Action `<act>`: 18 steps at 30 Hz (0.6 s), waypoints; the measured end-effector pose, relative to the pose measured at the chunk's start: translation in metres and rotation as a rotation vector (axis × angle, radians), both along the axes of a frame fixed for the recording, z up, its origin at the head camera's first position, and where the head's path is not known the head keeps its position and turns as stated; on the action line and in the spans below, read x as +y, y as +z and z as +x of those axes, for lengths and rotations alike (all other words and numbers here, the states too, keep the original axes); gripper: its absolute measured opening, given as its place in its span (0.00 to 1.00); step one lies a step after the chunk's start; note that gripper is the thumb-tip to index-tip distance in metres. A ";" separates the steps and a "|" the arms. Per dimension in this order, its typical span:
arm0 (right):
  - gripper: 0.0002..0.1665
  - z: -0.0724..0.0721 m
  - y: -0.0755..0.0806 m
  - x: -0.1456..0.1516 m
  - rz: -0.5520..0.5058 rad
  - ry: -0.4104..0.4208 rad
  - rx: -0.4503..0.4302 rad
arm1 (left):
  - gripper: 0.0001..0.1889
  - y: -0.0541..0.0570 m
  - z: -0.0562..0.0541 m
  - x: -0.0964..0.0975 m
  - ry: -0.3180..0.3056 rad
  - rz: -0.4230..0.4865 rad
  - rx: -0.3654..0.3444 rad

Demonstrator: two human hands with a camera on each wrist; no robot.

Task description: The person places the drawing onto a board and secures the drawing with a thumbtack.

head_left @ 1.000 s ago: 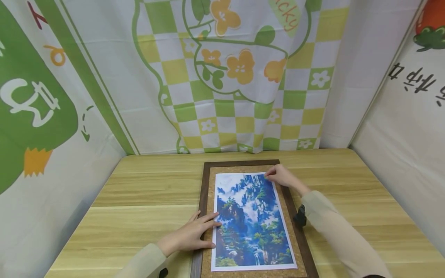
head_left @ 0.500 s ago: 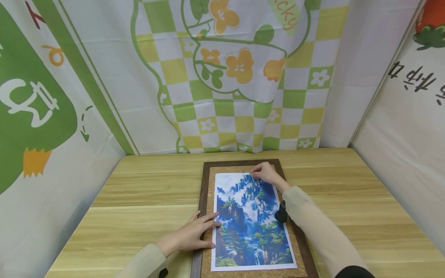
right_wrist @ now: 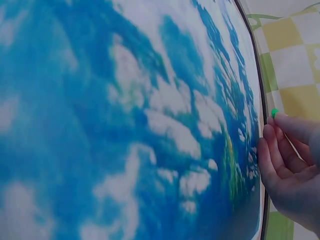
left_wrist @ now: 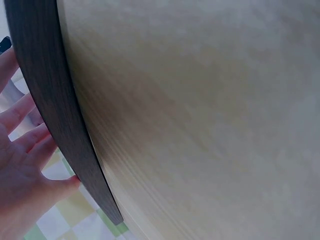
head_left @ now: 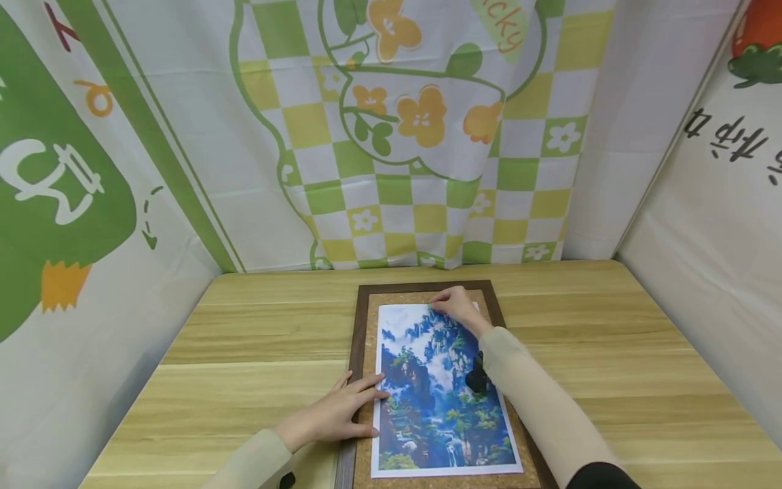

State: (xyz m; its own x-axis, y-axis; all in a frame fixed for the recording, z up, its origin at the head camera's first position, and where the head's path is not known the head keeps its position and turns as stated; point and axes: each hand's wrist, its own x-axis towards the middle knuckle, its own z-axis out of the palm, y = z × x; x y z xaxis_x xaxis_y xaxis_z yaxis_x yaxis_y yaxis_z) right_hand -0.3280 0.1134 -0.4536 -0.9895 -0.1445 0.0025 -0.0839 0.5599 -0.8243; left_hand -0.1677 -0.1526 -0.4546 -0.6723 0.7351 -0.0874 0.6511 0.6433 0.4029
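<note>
A landscape print (head_left: 427, 394) of blue mountains and trees lies flat on a cork board (head_left: 403, 297) with a dark wooden frame (head_left: 359, 333). My left hand (head_left: 332, 413) spreads its fingers across the frame's left side, fingertips resting on the print's left edge. From the left wrist, the fingers reach past the frame's dark side (left_wrist: 55, 100). Near the middle of the print's top edge, my right hand (head_left: 458, 309) pinches a small green pushpin (right_wrist: 275, 113) between thumb and index finger. In the right wrist view only its green head shows; its point is hidden.
The board lies on a light wood-grain table (head_left: 256, 339). A green and yellow checked curtain (head_left: 403, 204) hangs behind the table's back edge, and printed cloth walls stand at both sides. Dark wrist devices (head_left: 476, 377) sit under the sleeves.
My right hand has moved left along the print's top edge, from the upper right corner towards the middle, with the pushpin pinched. My left hand and the print have stayed in place.
</note>
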 end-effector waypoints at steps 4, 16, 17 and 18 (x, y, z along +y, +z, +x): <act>0.08 -0.002 -0.003 -0.004 -0.034 -0.025 -0.003 | 0.30 0.001 0.000 0.000 0.002 -0.002 -0.008; 0.08 -0.003 -0.010 -0.012 -0.026 -0.047 0.020 | 0.30 0.000 0.000 0.002 -0.001 0.010 -0.004; 0.08 -0.003 -0.009 -0.013 -0.022 -0.044 0.016 | 0.30 0.000 0.000 0.002 -0.002 0.012 -0.004; 0.08 -0.002 -0.009 -0.013 -0.018 -0.043 0.009 | 0.30 0.000 0.000 0.002 -0.002 0.014 -0.006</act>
State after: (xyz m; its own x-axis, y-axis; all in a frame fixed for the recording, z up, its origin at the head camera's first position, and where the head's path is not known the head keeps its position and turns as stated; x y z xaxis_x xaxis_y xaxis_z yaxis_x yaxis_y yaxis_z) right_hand -0.3303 0.1001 -0.4623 -0.9947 -0.1018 0.0141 -0.0679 0.5482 -0.8336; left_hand -0.1673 -0.1510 -0.4547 -0.6704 0.7376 -0.0812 0.6500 0.6365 0.4153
